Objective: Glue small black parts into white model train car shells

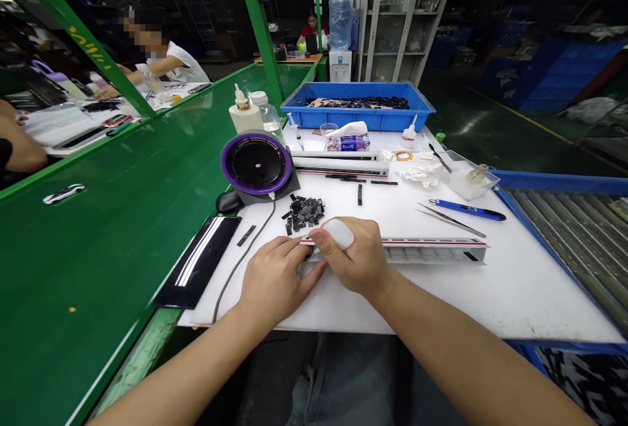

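A long silvery channel strip [432, 252] with a red line along its edge lies across the white tabletop in front of me. My left hand [275, 275] is closed round the strip's left end, thumb and fingers pinching it. In my right hand [360, 252] is a small white squeeze bottle [339, 233], tilted over that same end. My fingers hide the bottle's tip and the spot it meets. A small black piece [473, 256] sits at the strip's right end. Just beyond my hands is a pile of small black pieces [305, 211].
A purple-rimmed round fan [256, 165] stands at back left, its cable running forward. Tweezers [451, 219] and a blue pen-like tool [468, 209] lie right. Behind are more strips [338, 165], a tissue pack [348, 142] and a blue bin [358, 118]. A co-worker [171, 63] sits left.
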`<state>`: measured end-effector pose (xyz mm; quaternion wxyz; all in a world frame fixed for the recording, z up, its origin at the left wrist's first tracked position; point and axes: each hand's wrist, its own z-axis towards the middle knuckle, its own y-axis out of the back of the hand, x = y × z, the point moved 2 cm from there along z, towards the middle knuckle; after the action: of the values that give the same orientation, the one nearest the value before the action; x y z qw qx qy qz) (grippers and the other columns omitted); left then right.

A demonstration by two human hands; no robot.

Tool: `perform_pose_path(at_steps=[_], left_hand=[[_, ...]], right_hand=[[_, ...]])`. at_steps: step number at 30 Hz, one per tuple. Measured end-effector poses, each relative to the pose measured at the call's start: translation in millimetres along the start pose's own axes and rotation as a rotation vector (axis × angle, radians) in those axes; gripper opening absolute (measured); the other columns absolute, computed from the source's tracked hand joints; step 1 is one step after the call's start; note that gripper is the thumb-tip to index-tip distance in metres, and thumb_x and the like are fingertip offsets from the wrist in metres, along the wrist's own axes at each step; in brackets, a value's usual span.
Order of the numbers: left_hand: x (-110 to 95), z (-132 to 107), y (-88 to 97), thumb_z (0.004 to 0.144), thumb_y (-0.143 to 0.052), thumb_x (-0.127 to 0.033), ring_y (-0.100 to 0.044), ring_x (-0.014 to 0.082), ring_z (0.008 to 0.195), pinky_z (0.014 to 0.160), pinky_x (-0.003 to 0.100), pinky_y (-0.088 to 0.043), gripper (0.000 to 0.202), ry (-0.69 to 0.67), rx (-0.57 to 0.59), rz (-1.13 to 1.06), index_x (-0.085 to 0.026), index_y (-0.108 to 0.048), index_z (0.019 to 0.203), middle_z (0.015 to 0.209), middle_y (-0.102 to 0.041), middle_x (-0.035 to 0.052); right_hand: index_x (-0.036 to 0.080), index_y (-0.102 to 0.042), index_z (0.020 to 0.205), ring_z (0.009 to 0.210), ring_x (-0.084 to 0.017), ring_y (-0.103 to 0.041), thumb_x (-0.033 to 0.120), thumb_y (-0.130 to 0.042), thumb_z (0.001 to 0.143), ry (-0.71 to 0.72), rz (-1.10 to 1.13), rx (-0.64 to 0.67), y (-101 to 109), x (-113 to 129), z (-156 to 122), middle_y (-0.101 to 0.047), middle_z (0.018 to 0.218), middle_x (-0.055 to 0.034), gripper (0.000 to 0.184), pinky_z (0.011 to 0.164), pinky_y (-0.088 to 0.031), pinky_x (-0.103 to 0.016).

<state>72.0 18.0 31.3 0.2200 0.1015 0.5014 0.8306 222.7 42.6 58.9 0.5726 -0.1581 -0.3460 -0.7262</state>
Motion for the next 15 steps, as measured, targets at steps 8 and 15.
perform_pose_path(at_steps=[8, 15], left_hand=[[0.6, -0.3, 0.3, 0.088, -0.055, -0.041, -0.062, 0.0226, 0.081, 0.074, 0.035, -0.049, 0.026, 0.014, 0.020, 0.004, -0.019, -0.066, 0.081, 0.077, -0.070, 0.0041], [0.5, -1.2, 0.5, 0.087, -0.056, -0.040, -0.062, 0.0228, 0.081, 0.073, 0.035, -0.049, 0.024, 0.003, -0.003, 0.007, -0.018, -0.066, 0.082, 0.078, -0.070, 0.0042]], right_hand=[[0.018, -0.045, 0.058, 0.051, -0.009, -0.039, 0.034, -0.051, 0.095, 0.004, -0.005, -0.009, 2.0, 1.1, 0.3, -0.042, 0.054, 0.0026, 0.040, 0.052, -0.031, -0.027], [0.018, -0.041, 0.058, 0.050, -0.008, -0.037, 0.032, -0.052, 0.094, 0.005, 0.017, -0.015, 2.4, 1.0, 1.5, -0.039, 0.053, 0.0038, 0.040, 0.051, -0.029, -0.027]])
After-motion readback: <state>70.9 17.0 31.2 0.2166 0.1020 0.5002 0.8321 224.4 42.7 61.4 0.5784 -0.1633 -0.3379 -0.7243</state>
